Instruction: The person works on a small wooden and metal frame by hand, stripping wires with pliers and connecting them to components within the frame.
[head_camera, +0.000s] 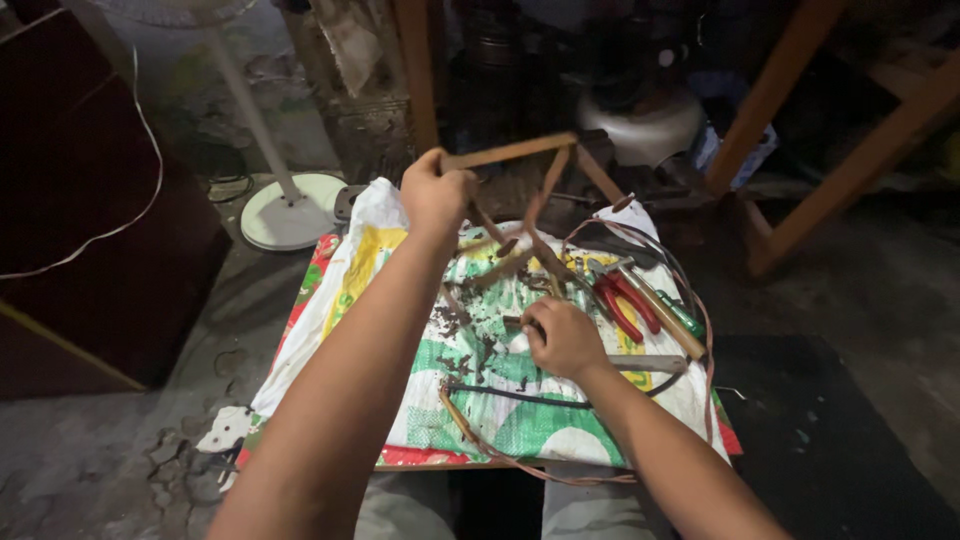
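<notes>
Fan base (290, 212), white and round, stands at far left on the floor beside a dark cabinet (90, 200). Next comes the woven sack (480, 400), white with green, yellow and red printed patches, spread over the low surface (310, 290) as a work mat. The left hand (436, 195) is raised above its far edge, fingers clenched around one corner of a bent frame of brown strips (525, 175), which hangs tilted in the air with its lower legs reaching down to the sack. The right hand (562, 338) rests lower, at the sack's middle, fingers closed on a small dark piece I cannot make out. Dark crumbs lie scattered between the hands. Judging by this, the frame is being steadied while something at its lower end is worked. Right of that lie red-handled pliers (625, 300), a wooden-handled tool (655, 305) and looping brown wire (700, 330).
</notes>
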